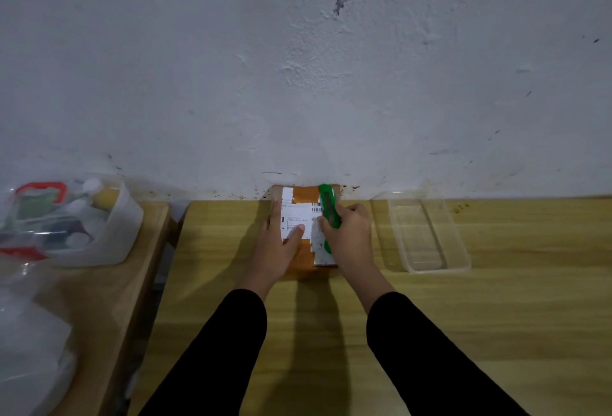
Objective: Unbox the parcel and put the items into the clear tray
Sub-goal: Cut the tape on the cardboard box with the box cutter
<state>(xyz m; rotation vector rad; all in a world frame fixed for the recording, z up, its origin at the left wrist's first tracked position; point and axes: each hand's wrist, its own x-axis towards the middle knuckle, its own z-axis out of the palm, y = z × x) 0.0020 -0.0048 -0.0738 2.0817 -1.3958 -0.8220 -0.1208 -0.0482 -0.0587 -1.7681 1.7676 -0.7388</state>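
Observation:
A brown cardboard parcel (pixel 304 195) with a white shipping label lies on the wooden table against the wall. My left hand (pixel 278 246) rests flat on its left side, thumb across the label, fingers along the box's left edge. My right hand (pixel 351 233) is closed around a green utility knife (pixel 328 207), which lies along the parcel's right side and points toward the wall. The clear tray (pixel 427 233) stands empty to the right of the parcel, close to my right hand.
A second wooden table at the left carries a clear bin (pixel 109 236) holding bottles and red-handled items, with more clear plastic (pixel 33 342) in front of it. A gap (pixel 159 270) separates the two tables. The white wall (pixel 298 67) rises right behind the parcel.

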